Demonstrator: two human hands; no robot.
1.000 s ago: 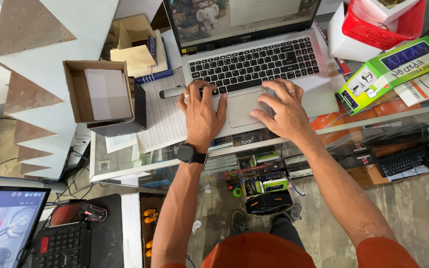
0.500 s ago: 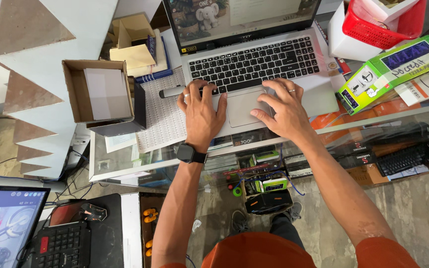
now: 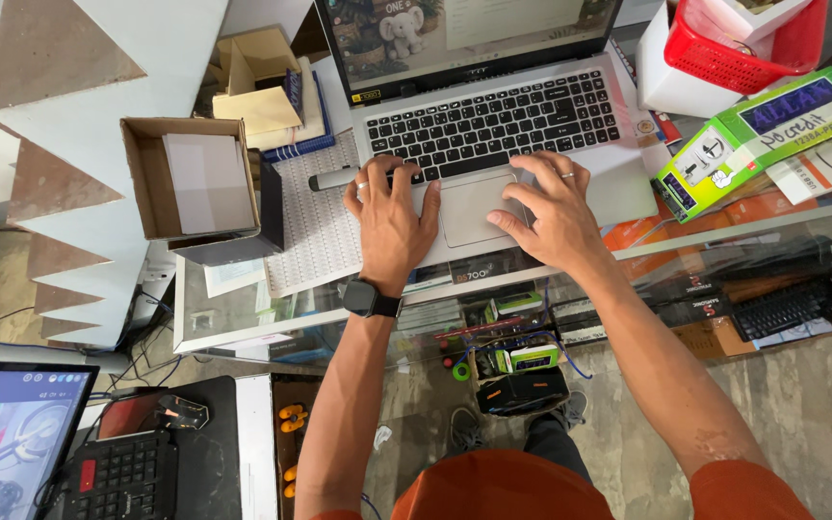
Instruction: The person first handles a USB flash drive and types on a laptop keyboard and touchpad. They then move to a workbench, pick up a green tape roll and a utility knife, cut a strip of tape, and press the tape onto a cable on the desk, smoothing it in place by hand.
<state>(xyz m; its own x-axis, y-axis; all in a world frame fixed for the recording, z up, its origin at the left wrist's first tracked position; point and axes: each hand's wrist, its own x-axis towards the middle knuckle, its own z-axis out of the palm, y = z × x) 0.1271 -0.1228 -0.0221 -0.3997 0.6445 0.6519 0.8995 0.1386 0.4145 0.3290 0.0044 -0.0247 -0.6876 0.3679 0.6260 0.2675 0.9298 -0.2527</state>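
Observation:
A silver laptop point(image 3: 618, 183) with a black keyboard stands open on a glass counter point(image 3: 243, 323). My left hand point(image 3: 392, 217) lies flat on the palm rest with its fingertips at the lower left keys; a dark watch is on that wrist. My right hand point(image 3: 549, 207) rests at the right side of the touchpad point(image 3: 469, 207), fingers spread over its edge and the bottom key row. Neither hand holds anything. A grey marker point(image 3: 331, 179) lies just left of my left hand on a printed sheet point(image 3: 312, 231).
An open cardboard box point(image 3: 156, 183) with white paper sits at the left, smaller boxes behind it. A green carton point(image 3: 772, 130) and a red basket point(image 3: 743, 48) stand at the right. Goods fill the shelves under the glass. A second keyboard point(image 3: 117, 477) and screen point(image 3: 7, 433) are at the lower left.
Both hands stay on the laptop; only slight finger shifts show.

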